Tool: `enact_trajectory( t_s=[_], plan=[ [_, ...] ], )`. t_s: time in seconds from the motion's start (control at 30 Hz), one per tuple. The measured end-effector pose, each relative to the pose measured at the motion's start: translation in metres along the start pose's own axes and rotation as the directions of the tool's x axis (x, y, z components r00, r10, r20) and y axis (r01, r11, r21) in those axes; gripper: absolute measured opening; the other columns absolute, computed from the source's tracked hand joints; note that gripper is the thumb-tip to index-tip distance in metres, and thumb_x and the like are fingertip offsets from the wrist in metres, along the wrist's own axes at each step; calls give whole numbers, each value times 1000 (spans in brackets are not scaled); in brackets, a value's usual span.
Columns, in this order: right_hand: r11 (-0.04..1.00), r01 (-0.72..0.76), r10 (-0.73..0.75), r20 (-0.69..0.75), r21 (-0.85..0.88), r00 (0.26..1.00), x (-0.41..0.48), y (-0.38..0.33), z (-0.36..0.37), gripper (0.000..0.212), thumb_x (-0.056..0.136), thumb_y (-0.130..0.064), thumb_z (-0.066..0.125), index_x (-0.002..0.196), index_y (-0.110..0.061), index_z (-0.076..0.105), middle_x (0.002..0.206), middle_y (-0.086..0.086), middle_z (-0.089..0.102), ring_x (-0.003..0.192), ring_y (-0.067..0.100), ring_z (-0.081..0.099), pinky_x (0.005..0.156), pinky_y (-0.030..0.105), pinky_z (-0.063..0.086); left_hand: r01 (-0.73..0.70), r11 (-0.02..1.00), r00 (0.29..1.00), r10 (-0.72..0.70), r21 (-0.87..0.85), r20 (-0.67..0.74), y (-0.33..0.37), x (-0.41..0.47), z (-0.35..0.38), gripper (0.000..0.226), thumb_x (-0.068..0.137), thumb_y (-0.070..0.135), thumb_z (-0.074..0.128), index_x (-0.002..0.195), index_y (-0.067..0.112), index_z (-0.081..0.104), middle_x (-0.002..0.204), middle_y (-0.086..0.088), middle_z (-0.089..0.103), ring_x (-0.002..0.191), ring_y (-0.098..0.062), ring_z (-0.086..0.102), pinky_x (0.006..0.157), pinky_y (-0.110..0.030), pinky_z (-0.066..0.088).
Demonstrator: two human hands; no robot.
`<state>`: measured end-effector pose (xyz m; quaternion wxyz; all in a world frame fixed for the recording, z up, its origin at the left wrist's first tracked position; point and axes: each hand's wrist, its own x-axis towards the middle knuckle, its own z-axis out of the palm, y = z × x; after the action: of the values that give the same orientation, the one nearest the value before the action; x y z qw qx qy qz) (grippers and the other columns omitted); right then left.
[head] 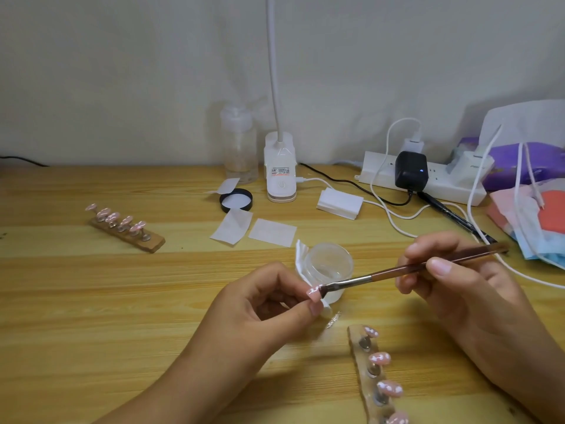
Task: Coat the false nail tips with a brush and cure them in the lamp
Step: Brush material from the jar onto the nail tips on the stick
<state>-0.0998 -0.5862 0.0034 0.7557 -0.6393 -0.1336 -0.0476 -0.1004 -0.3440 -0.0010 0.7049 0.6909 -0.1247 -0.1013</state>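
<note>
Pinching nail tip point(313, 292), left hand point(269, 304)

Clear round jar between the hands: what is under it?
A white folded wipe sticks out from under the clear round jar on its left; the left hand covers the wipe's near part.

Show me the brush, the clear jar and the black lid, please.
brush point(393, 270): head view, on its brown handle.
clear jar point(328, 261): head view, on its upper wall.
black lid point(236, 200): head view, on its white inner liner.
</note>
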Motion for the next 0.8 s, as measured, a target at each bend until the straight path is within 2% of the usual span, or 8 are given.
enact_trajectory(
  t_s=[0.13,0.23,0.33,0.43,0.5,0.67,0.8],
  plan=[
    [999,45,-45,-30,-23,999,0,-2,4,16,76,-26,63,86,-21,75,81,1,67,73,15,64,71,22,54,-6,1000,1000,6,23,5,1,-1,0,26,64,44,77,75,22,71,75,-1,68,68,-9,57,61,-18,46],
    [991,92,-98,-56,-95,994,0,-4,8,18,77,-37,74,86,-22,74,83,-2,68,77,14,66,73,21,54,-16,998,1000,16,63,12,0,-1,1,28,66,48,76,76,22,71,81,-10,69,70,-14,60,64,-23,48],
    [993,91,-97,-86,-74,991,0,-6,7,21,75,-39,76,83,-20,74,80,0,66,74,14,65,73,20,54,-13,997,1000,12,70,18,-1,-1,0,28,67,49,75,79,24,72,85,-12,70,75,-18,62,70,-28,50],
    [996,90,-92,-102,-30,990,0,-4,6,10,81,-22,65,78,-19,74,76,2,64,68,14,63,70,20,54,-11,998,1000,9,63,27,-1,0,1,25,68,47,75,81,25,73,86,-12,70,76,-17,62,70,-27,49],
    [996,81,-83,-102,-26,991,-1,-3,5,23,84,-13,53,75,-19,74,73,3,63,65,14,62,68,19,54,-12,998,1000,11,61,23,-1,0,1,23,68,45,74,80,26,73,85,-11,70,75,-15,61,68,-24,49],
    [997,62,-66,-72,-55,995,0,-4,7,30,83,-10,47,72,-19,73,70,3,62,64,14,60,66,19,52,-2,998,1000,1,64,18,-1,-1,0,22,66,44,73,79,26,72,78,3,71,72,-8,61,65,-18,47],
    [996,48,-54,-77,-79,996,0,-3,5,30,82,-10,45,68,-20,70,69,1,59,62,12,56,63,17,50,-12,998,1000,12,63,13,-2,-1,0,15,70,39,72,80,28,72,83,4,73,75,-11,64,66,-17,48]
  ],
)
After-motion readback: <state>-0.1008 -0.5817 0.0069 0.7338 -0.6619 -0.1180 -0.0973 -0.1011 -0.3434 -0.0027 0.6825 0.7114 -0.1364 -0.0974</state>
